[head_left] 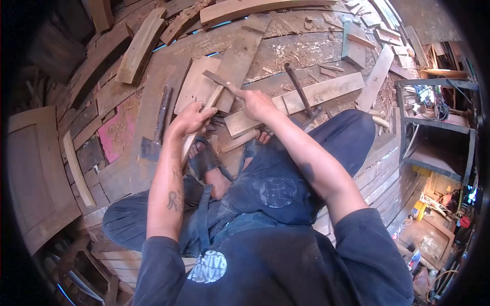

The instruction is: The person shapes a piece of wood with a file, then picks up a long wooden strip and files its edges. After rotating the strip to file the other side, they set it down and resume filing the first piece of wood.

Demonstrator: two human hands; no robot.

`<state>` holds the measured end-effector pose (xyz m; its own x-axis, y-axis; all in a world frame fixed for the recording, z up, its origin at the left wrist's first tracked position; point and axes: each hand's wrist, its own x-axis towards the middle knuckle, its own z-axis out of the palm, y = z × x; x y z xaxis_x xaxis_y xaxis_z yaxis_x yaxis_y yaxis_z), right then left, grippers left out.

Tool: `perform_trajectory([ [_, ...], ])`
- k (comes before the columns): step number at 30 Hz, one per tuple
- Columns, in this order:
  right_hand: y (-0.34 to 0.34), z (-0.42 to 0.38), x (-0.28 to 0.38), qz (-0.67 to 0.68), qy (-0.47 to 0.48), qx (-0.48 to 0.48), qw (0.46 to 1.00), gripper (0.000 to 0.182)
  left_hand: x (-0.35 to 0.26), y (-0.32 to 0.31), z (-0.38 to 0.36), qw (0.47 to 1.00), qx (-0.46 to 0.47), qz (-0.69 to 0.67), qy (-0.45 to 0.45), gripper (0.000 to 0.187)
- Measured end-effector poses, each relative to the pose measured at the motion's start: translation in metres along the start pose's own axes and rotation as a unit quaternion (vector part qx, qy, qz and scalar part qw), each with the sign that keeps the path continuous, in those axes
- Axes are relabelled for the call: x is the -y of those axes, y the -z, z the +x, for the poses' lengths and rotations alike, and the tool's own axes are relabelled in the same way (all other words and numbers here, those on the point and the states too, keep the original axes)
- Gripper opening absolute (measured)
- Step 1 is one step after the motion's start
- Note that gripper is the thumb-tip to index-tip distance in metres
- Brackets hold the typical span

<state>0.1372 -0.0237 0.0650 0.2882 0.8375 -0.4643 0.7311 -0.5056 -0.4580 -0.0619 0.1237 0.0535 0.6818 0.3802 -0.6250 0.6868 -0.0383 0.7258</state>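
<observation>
My left hand (193,118) is closed around a slim wooden stick (190,142), which slants up between my feet. In my right hand (258,105) is a chisel (215,78), its flat blade lying across the upper end of the stick and pointing up and left. Beneath both sits a flat wooden board (199,86), with a longer plank (249,46) running away behind it. A pale plank (326,93) lies just right of my right hand, and a dark tool handle (297,86) rests across it.
Left of my left arm is a dark-handled tool (162,115) with a wide flat head. Offcuts, shavings and a curved beam (250,11) cover the far floor. A metal shelf (436,122) stands at right, a panelled wooden door (38,173) at left.
</observation>
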Motion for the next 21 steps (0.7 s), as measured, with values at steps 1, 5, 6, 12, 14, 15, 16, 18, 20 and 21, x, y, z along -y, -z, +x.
perform_trajectory([
  [1,-0.008,-0.008,-0.003,0.033,0.014,0.001,0.999,0.059,0.000,-0.002,-0.004,1.000,-0.002,-0.011,0.004,0.045],
  [5,-0.009,-0.042,0.012,0.122,0.005,0.020,0.992,0.059,0.000,0.003,-0.007,1.000,0.003,-0.003,0.002,0.040],
  [6,-0.016,-0.035,0.009,0.114,0.011,0.015,0.993,0.060,0.000,0.006,-0.012,0.998,0.008,-0.048,0.026,0.040],
  [12,-0.023,-0.025,0.005,0.075,0.033,-0.021,0.996,0.062,0.005,0.007,-0.005,1.000,0.010,0.011,0.007,0.046],
  [14,-0.031,-0.044,-0.012,0.078,0.063,-0.032,0.994,0.062,0.024,0.001,0.011,0.993,-0.041,0.102,-0.049,0.051],
  [15,-0.029,-0.044,-0.010,0.080,0.050,-0.020,0.995,0.061,0.028,-0.002,0.011,0.984,-0.068,0.146,-0.073,0.053],
  [16,-0.025,-0.042,-0.007,0.084,0.038,-0.010,0.996,0.059,0.030,-0.008,0.012,0.974,-0.095,0.185,-0.094,0.059],
  [18,-0.021,-0.031,0.003,0.086,0.031,-0.017,0.996,0.058,0.016,-0.017,0.003,0.975,-0.105,0.186,-0.058,0.058],
  [20,-0.015,-0.009,0.017,0.069,0.046,-0.044,0.996,0.056,0.003,-0.016,-0.004,0.977,-0.106,0.178,-0.038,0.058],
  [21,-0.013,-0.011,0.017,0.071,0.041,-0.038,0.996,0.056,0.007,-0.015,-0.001,0.979,-0.099,0.170,-0.042,0.058],
])
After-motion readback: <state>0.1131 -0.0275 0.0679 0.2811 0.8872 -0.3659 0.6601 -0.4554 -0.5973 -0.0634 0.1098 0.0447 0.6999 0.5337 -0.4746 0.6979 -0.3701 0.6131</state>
